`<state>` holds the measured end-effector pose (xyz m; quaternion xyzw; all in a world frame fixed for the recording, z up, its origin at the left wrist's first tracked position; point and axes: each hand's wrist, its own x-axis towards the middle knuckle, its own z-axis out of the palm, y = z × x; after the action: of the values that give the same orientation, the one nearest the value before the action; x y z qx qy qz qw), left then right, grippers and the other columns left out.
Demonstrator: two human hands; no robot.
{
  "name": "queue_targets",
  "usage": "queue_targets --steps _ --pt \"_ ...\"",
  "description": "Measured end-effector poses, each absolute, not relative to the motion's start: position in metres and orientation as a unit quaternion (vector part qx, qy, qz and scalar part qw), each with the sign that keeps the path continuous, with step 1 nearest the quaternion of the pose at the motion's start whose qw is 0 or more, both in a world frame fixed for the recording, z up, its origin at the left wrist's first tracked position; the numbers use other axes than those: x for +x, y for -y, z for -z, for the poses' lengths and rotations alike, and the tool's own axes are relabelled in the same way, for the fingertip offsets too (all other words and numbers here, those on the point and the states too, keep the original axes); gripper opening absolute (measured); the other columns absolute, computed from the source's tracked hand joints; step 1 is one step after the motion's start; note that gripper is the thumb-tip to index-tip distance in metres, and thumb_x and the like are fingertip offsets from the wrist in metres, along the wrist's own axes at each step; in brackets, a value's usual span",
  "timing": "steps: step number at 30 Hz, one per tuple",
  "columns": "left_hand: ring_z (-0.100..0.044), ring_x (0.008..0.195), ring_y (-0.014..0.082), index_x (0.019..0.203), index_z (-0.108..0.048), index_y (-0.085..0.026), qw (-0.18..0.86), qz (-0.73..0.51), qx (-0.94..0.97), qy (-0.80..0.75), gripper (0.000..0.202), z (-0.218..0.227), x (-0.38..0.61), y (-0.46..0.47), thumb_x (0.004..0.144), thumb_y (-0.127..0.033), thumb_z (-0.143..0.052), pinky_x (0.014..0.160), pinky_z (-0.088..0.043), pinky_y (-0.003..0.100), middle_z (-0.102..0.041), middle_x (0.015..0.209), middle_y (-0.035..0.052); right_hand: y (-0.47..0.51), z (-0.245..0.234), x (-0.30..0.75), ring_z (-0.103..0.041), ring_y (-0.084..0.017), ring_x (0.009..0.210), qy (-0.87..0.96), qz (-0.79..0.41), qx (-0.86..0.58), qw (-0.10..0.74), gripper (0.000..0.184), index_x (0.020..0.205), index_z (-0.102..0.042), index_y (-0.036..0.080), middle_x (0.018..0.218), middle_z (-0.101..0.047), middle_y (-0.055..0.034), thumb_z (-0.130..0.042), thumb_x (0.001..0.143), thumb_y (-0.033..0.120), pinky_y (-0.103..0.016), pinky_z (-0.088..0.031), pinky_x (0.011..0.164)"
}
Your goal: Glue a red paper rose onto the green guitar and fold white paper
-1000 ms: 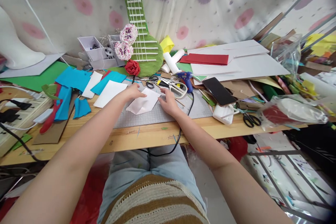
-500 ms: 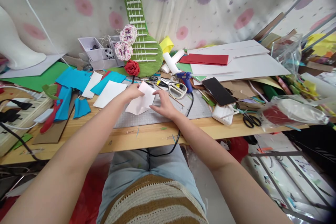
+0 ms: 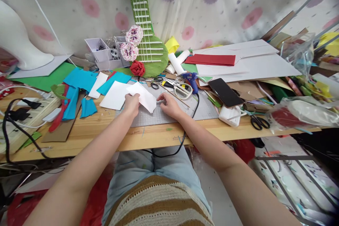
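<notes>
A folded white sheet of paper (image 3: 144,96) is lifted off the grey cutting mat (image 3: 169,114) at the middle of the wooden desk. My left hand (image 3: 131,105) pinches its near left edge with closed fingers. My right hand (image 3: 168,105) rests on the mat just right of the paper, fingers curled, its fingertips at the paper's lower right corner; I cannot make out whether they grip it.
Scissors (image 3: 178,88) and a blue glue gun (image 3: 191,79) lie behind the mat, a black phone (image 3: 224,91) to the right. White (image 3: 114,95) and blue sheets (image 3: 81,79) lie left. A green paper guitar (image 3: 148,47) leans at the back. A power strip (image 3: 29,109) sits far left.
The folded paper lay flat on the mat under both hands; it has been lifted and turned, my left hand now pinching it from below. Both hands moved slightly nearer.
</notes>
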<state>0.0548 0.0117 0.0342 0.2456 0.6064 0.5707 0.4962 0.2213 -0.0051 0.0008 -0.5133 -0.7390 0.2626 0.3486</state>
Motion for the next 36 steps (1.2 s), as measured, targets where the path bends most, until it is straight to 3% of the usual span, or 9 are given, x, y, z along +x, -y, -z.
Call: queue_targets --steps 5,7,10,12,16,20,25,30,36 --pt "-0.055 0.112 0.0228 0.123 -0.040 -0.023 0.386 -0.508 0.437 -0.634 0.077 -0.018 0.028 0.000 0.053 0.003 -0.056 0.091 -0.049 0.038 -0.047 0.126 0.0109 0.007 -0.003 0.218 -0.055 -0.017 0.099 0.766 -0.287 -0.472 0.328 0.043 0.094 -0.052 0.021 0.101 -0.064 -0.0029 -0.038 0.060 -0.002 -0.034 -0.044 0.088" --pt "-0.047 0.121 0.0246 0.124 -0.041 -0.024 0.310 -0.461 0.567 -0.608 0.078 -0.014 0.016 0.008 0.052 0.003 -0.056 0.096 -0.046 0.039 -0.039 0.131 0.0106 0.007 -0.003 0.217 -0.056 -0.017 0.098 0.770 -0.300 -0.460 0.324 0.044 0.095 -0.051 0.020 0.101 -0.066 -0.0029 -0.037 0.060 -0.003 -0.035 -0.043 0.090" --pt "-0.038 0.126 0.0278 0.116 -0.052 -0.022 0.164 -0.352 0.739 -0.551 0.060 -0.013 0.007 0.017 0.059 -0.005 -0.060 0.106 -0.035 0.044 -0.045 0.123 0.0100 0.007 -0.002 0.216 -0.057 -0.016 0.098 0.771 -0.301 -0.451 0.333 0.045 0.095 -0.049 0.020 0.100 -0.067 -0.0030 -0.037 0.059 -0.003 -0.035 -0.043 0.092" --pt "-0.041 0.121 0.0276 0.108 -0.059 -0.020 0.100 -0.294 0.794 -0.523 0.042 -0.014 0.007 0.020 0.066 -0.012 -0.062 0.106 -0.032 0.044 -0.052 0.114 0.0101 0.007 -0.001 0.216 -0.057 -0.016 0.099 0.772 -0.297 -0.451 0.336 0.045 0.095 -0.049 0.020 0.098 -0.068 -0.0028 -0.036 0.059 -0.003 -0.035 -0.043 0.092" --pt "-0.051 0.107 0.0226 0.095 -0.065 -0.021 0.092 -0.222 0.839 -0.488 0.023 -0.018 0.014 0.018 0.075 -0.015 -0.057 0.097 -0.038 0.037 -0.061 0.105 0.0072 0.008 0.000 0.217 -0.056 -0.017 0.101 0.775 -0.286 -0.457 0.331 0.045 0.094 -0.050 0.020 0.097 -0.069 -0.0025 -0.036 0.058 -0.004 -0.036 -0.042 0.093" --pt "-0.054 0.100 0.0217 0.081 -0.068 -0.023 0.087 -0.200 0.839 -0.498 0.009 -0.019 0.019 0.016 0.079 -0.025 -0.060 0.094 -0.036 0.037 -0.066 0.097 0.0045 0.007 0.001 0.218 -0.057 -0.016 0.099 0.772 -0.286 -0.460 0.331 0.043 0.093 -0.051 0.020 0.097 -0.068 -0.0024 -0.036 0.060 -0.003 -0.035 -0.043 0.093" --pt "-0.057 0.092 0.0228 0.078 -0.070 -0.023 0.107 -0.203 0.802 -0.551 0.017 -0.016 0.023 0.012 0.081 -0.036 -0.059 0.087 -0.036 0.038 -0.069 0.090 0.0049 0.008 -0.001 0.218 -0.056 -0.017 0.097 0.777 -0.279 -0.463 0.323 0.036 0.092 -0.054 0.020 0.097 -0.066 -0.0034 -0.040 0.065 0.001 -0.034 -0.044 0.089" --pt "-0.058 0.091 0.0247 0.075 -0.068 -0.021 0.093 -0.198 0.772 -0.597 0.021 -0.013 0.030 0.011 0.081 -0.037 -0.057 0.085 -0.035 0.039 -0.070 0.086 0.0061 0.009 -0.004 0.217 -0.053 -0.020 0.097 0.793 -0.245 -0.473 0.294 0.018 0.090 -0.058 0.018 0.094 -0.064 -0.0053 -0.052 0.074 0.016 -0.035 -0.042 0.088" --pt "-0.058 0.090 0.0242 0.073 -0.065 -0.022 0.081 -0.200 0.741 -0.636 0.019 -0.015 0.038 0.016 0.081 -0.038 -0.057 0.084 -0.033 0.040 -0.070 0.083 0.0047 0.008 -0.002 0.216 -0.052 -0.020 0.098 0.797 -0.238 -0.475 0.287 0.017 0.090 -0.059 0.019 0.094 -0.063 -0.0042 -0.059 0.074 0.018 -0.034 -0.041 0.089"
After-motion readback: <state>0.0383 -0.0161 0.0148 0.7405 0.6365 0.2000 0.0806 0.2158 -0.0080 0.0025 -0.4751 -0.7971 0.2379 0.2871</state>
